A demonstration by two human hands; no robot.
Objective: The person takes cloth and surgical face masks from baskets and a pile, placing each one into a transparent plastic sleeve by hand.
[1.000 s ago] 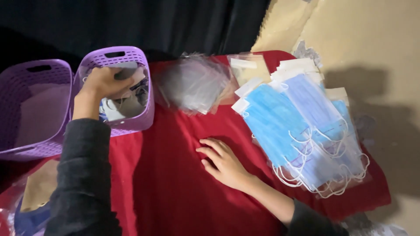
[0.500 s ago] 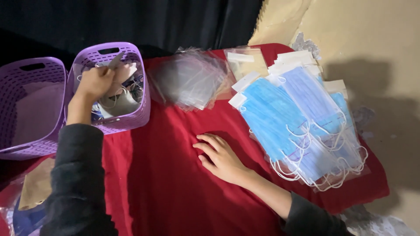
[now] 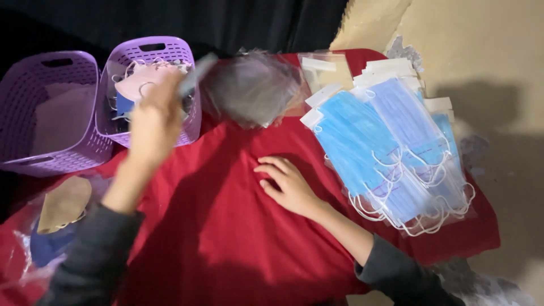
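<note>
The left hand (image 3: 152, 122) is raised above the red cloth (image 3: 226, 226) that covers the worktop, just in front of the nearer purple plastic basket with holes in its wall (image 3: 190, 122). This hand is blurred, so I cannot tell how far the fingers are closed; a thin grey, flat thing (image 3: 195, 73) shows at its upper edge, but whether the hand grips it I cannot tell. The basket holds a pale pink mask with white ear loops (image 3: 141, 79). A second purple plastic basket (image 3: 34, 153) stands touching the first, further to the left. The right hand (image 3: 286, 184) lies flat and open on the red cloth, palm down, holding nothing. Just to the right of it lies the spread pile of blue face masks in clear wrappers (image 3: 391, 153) (near the fingers, not touching). Beyond the right hand lies a heap of empty clear plastic bags (image 3: 255, 88)
</note>
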